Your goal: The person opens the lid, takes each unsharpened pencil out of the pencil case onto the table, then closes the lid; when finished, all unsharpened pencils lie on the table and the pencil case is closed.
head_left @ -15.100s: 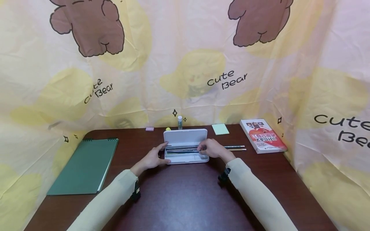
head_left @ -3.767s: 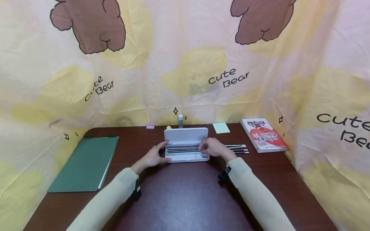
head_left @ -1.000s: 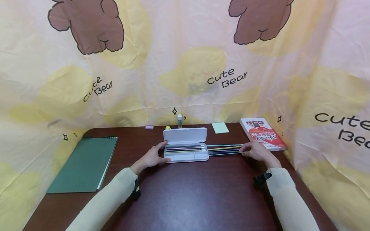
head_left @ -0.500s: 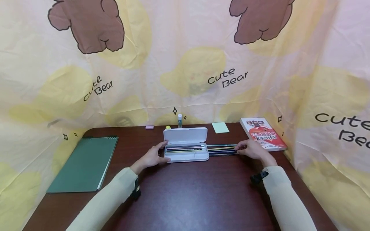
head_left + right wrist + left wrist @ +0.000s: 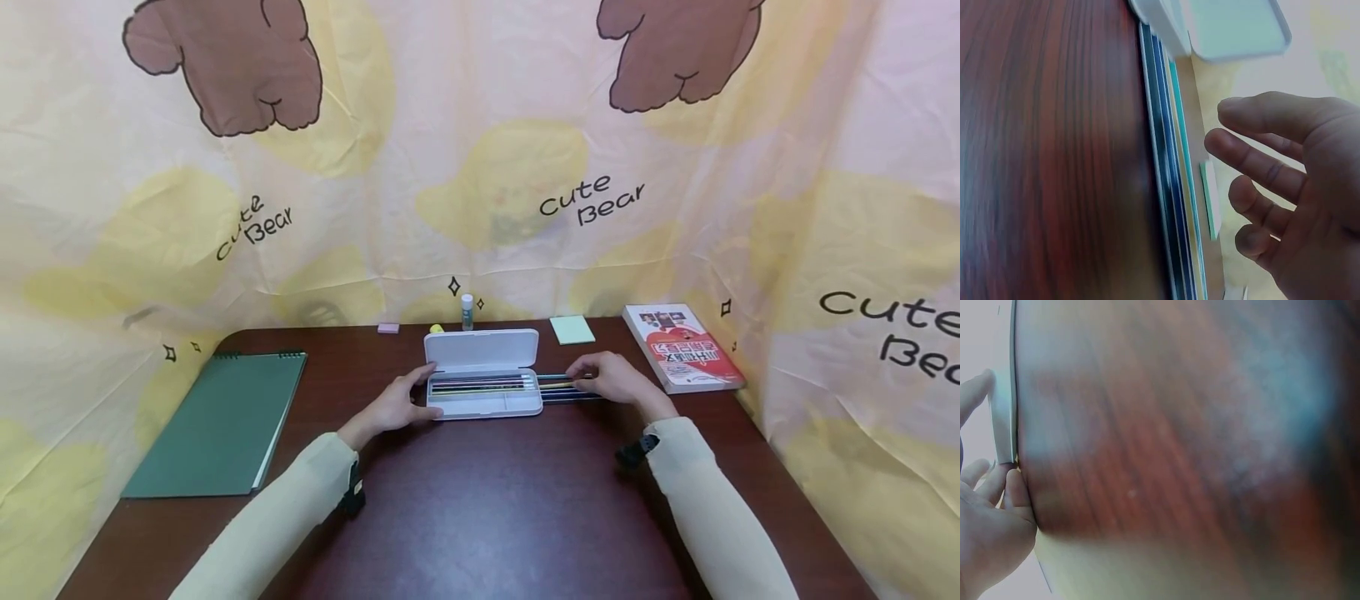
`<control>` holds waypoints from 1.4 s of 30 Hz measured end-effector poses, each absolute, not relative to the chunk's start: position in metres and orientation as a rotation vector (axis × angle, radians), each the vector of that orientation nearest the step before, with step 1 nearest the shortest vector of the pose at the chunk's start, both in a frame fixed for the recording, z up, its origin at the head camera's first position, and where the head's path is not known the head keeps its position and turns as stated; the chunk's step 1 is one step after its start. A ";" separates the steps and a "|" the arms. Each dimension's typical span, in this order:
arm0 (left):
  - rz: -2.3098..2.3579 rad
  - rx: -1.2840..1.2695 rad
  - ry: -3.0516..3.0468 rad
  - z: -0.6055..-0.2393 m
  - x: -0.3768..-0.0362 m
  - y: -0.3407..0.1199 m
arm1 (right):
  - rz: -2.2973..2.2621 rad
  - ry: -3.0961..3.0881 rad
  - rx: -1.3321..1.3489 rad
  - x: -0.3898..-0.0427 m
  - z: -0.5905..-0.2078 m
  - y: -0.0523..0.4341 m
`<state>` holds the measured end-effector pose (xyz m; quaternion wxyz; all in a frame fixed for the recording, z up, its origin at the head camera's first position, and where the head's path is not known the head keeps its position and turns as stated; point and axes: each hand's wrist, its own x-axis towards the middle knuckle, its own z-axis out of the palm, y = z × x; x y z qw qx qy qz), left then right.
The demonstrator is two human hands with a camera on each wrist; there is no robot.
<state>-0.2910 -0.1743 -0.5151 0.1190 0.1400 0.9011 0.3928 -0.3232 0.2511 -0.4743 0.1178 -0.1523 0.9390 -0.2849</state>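
Note:
A white pencil case (image 5: pixel 480 407) lies lidded back in the middle of the table, with several pencils (image 5: pixel 480 384) in its long compartment. My left hand (image 5: pixel 392 406) grips the case's left end, thumb at the front corner and fingers at the back; the left wrist view shows the left hand (image 5: pixel 997 519) at the case's edge (image 5: pixel 1004 419). More pencils (image 5: pixel 566 397) lie side by side on the table right of the case. Over these hovers my right hand (image 5: pixel 613 379). In the right wrist view, that hand (image 5: pixel 1291 181) has loosely bent, separated fingers and holds nothing, beside the pencils (image 5: pixel 1175 162).
Behind the case stand a glue stick (image 5: pixel 467 312) and a small yellow item (image 5: pixel 437 329), with a purple eraser (image 5: pixel 387 328) to their left. A pale green sticky-note pad (image 5: pixel 572 329) and a thick book (image 5: pixel 684 350) lie right. A green spiral notebook (image 5: pixel 217 425) lies left.
My right hand has moved left along the loose pencils toward the case. More pencils lie right of the case than 15 seconds ago. My left hand has stayed at the case.

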 end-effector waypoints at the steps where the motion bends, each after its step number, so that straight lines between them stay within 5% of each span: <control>1: 1.149 0.406 2.632 -0.515 -0.291 -0.174 | -0.832 2.747 -0.459 -0.324 -0.474 0.246; 19: 1.141 0.409 2.636 -0.513 -0.291 -0.174 | -0.724 2.787 -0.718 -0.331 -0.477 0.174; 42: 1.146 0.389 2.629 -0.512 -0.290 -0.173 | -0.560 2.778 -0.761 -0.331 -0.483 0.154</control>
